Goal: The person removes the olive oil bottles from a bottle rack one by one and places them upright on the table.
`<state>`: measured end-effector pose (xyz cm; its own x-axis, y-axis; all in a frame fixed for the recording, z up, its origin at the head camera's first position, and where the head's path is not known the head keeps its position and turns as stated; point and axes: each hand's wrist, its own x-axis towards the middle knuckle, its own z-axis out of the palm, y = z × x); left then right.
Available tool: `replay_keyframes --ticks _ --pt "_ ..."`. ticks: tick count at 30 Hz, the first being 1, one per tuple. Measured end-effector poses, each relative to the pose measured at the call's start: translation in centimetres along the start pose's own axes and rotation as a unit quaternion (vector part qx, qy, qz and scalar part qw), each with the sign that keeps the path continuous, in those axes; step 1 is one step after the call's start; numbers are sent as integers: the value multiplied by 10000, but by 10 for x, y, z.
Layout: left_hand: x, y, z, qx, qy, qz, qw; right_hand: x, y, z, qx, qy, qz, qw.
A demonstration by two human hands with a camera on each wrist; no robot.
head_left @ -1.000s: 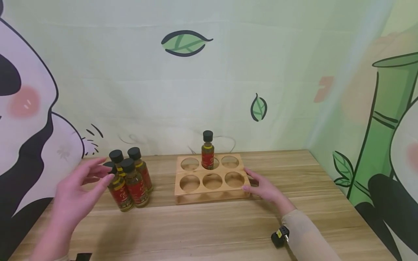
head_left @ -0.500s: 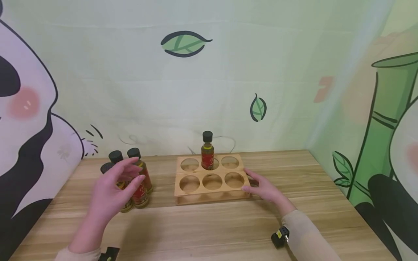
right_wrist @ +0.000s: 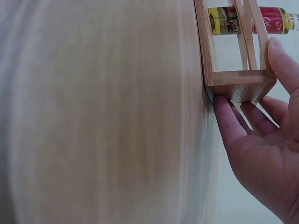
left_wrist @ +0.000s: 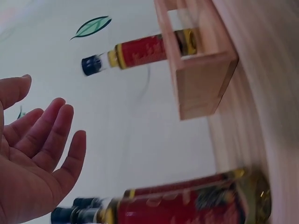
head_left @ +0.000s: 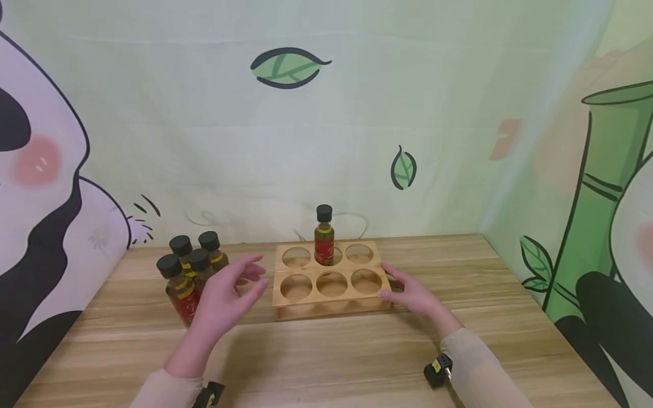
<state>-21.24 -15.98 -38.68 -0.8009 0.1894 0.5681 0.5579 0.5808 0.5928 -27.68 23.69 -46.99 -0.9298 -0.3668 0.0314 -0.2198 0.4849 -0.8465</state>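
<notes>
My left hand (head_left: 229, 294), fingers loosely bent and holding nothing, hovers between a cluster of oil bottles and a wooden rack (head_left: 313, 294). The clustered bottles (head_left: 182, 297) have black caps and red labels, stand upright, and are partly hidden behind that hand. One more oil bottle (head_left: 324, 243) stands in the rack's back middle hole; the left wrist view shows this bottle (left_wrist: 142, 51) too. My right hand (head_left: 414, 292) grips the rack's right end. In the right wrist view, its thumb lies at the upper edge and its fingers (right_wrist: 226, 119) press the end panel.
The wood-grain table (head_left: 326, 362) extends in front of the rack and to both sides. Behind it hangs a pale green cloth (head_left: 219, 136) printed with leaves, pandas and bamboo. Small black devices are strapped near both wrists.
My left hand has moved right, from the left side of the bottle cluster, across its front, to the gap before the rack. The right hand, rack and bottles stay put.
</notes>
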Motion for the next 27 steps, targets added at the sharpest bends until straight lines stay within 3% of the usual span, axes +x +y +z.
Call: replay_keyframes --ticks 5,12,18,27 --pt "6 -2 18 -122 -176 -66 9997 0 0 0 -73 25 -11 10000" --pt "21 -1 40 -368 -427 -410 9976 0 -3 -2 -161 -1 -144 9998" --pt "37 -5 62 -684 -342 -686 9947 0 -2 -1 -190 2 -111 9998" --pt "59 -9 89 -1188 -362 -1278 9840 1 0 -1 -110 -25 -134 9998"
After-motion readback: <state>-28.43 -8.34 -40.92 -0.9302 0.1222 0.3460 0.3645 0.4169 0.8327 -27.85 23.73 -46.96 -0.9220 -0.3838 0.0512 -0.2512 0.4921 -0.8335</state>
